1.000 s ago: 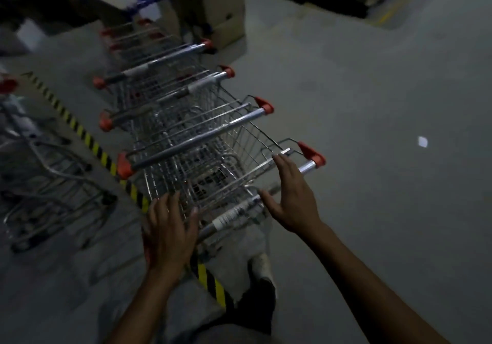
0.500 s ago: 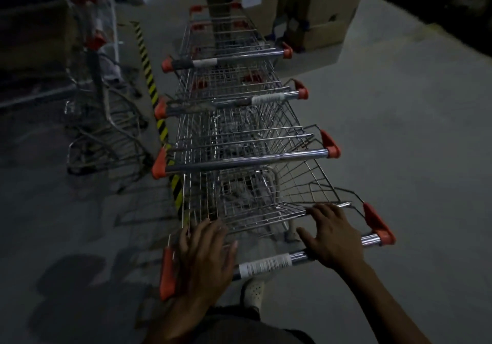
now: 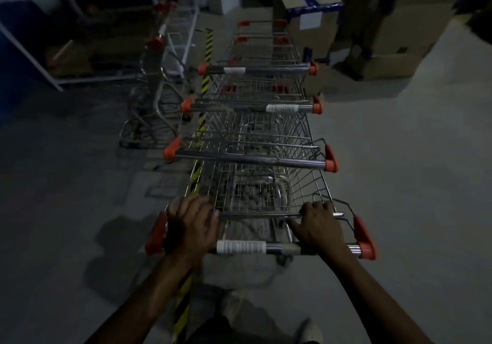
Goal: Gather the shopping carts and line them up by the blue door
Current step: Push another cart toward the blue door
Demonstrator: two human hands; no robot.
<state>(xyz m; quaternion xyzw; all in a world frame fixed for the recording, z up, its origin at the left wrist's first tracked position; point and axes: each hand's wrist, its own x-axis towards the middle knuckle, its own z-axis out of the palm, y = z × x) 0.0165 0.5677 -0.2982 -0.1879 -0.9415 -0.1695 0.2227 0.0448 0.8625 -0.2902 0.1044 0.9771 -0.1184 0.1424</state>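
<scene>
Grey concrete floor (image 3: 399,184) all round, pretty dim. We count four nested shopping carts (image 3: 255,136) by their handlebars, plus red corners of maybe two more beyond, lined along one yellow-black stripe (image 3: 207,48) toward the cardboard boxes (image 3: 311,5). Our left hand (image 3: 190,226) lies over the nearest cart (image 3: 255,197)'s handlebar (image 3: 279,248), too blurry to tell if it's gripping. Our right hand (image 3: 318,226) curls its fingers round that cart's rear wire.
</scene>
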